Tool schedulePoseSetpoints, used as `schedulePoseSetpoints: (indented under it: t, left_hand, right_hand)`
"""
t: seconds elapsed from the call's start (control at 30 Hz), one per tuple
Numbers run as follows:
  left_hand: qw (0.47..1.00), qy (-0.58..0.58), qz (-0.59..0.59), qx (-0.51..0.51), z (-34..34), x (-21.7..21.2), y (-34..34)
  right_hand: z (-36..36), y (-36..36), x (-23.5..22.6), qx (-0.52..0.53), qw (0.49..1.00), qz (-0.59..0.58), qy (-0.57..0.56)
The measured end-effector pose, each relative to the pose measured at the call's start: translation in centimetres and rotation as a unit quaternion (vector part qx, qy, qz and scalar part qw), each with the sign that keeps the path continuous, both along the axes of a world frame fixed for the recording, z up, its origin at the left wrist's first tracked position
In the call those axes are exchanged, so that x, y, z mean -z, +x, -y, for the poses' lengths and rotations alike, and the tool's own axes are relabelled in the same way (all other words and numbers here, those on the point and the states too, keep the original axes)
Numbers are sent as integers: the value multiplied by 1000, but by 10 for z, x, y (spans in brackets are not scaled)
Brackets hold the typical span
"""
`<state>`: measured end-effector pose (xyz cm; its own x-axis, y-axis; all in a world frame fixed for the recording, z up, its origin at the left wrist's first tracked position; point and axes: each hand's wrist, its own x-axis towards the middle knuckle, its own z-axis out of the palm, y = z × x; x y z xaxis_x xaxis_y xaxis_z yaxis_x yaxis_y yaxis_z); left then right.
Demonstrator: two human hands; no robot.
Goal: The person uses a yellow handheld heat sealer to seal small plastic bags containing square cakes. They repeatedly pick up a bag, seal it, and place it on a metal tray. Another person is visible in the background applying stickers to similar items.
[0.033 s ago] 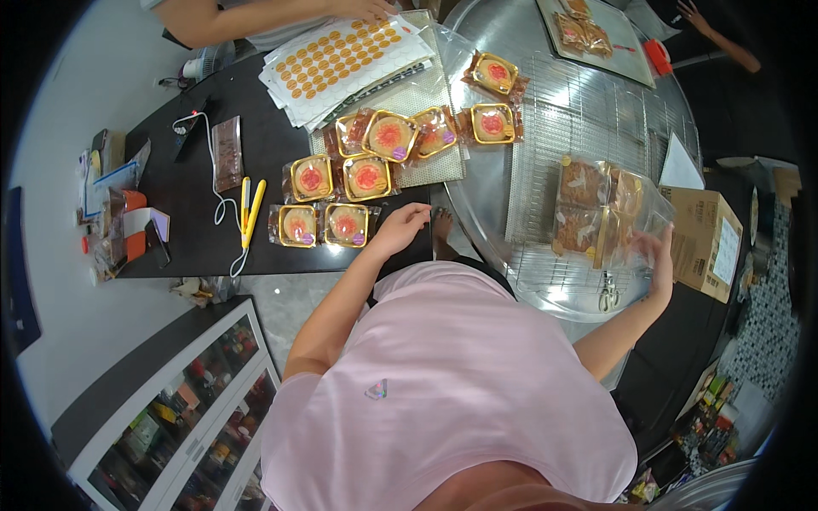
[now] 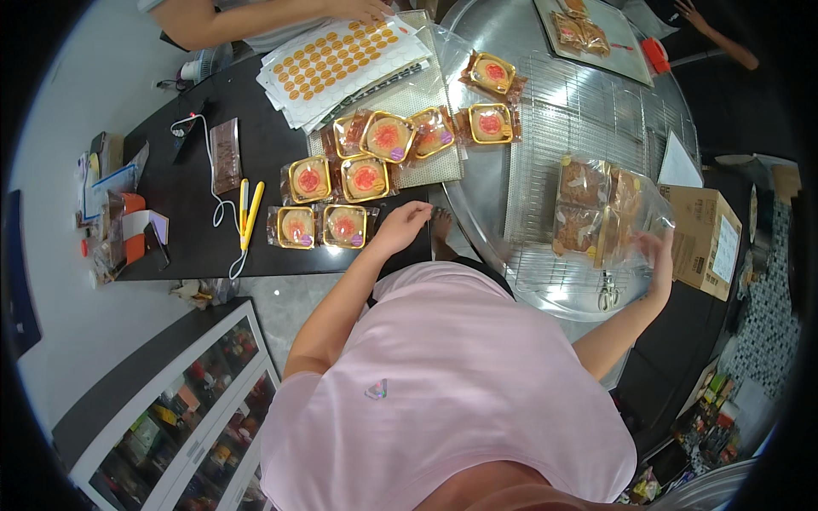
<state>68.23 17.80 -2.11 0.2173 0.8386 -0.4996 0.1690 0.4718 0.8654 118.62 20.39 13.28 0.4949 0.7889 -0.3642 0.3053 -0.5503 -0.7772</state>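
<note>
Hardly anything had moved since the earlier frame, taken in the same instant: both hands sat where they had been. Taking the round steel table [image 2: 477,213] as landmark, the right hand [image 2: 660,255] reached over its near right edge and gripped the clear plastic bag of brown pastries [image 2: 596,209], which lay on the wire rack [image 2: 579,111] covering the tabletop; the fingers seemed curled around the bag's right end, though motion blur made the exact closure hard to judge. The left hand [image 2: 400,226] rested just off the table's left edge on the black counter [image 2: 196,230], fingers loosely bent and holding nothing, touching or almost touching the nearest gold-trayed wrapped mooncake [image 2: 345,226]. More such mooncakes [image 2: 375,136] spread leftward from the table, and beyond them lay sheets of orange stickers [image 2: 341,55] under another person's hand [image 2: 358,8]. A yellow tool [image 2: 249,209] lay farther left on the counter, and a cardboard box [image 2: 703,238] stood off the table's right side. That bag likely handled light, with slippery, crinkly film and soft, crumbly contents, so it was best held by the loose film at its end or supported underneath rather than squeezed across the pastries.
</note>
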Motion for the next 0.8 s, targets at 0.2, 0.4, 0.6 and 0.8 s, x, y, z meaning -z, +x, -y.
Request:
schedulePoseSetpoints:
  t: [0.2,0.4,0.6,0.8]
  left_hand:
    - [917,283,-281,-3,-62,-47,-13]
    - [760,346,-494,243,-118,-64,-68]
    - [725,414,-452,315,-150,-63,-75]
    - [805,337,-424,243,-162,-76,-49]
  right_hand:
    - [5,83,63,170,979,108,8]
    - [-12,63,71,192,916,346,-73]
    - [-58,-72,11,89,764,583,261]
    - [-154,-244,98,-489,761,358,231]
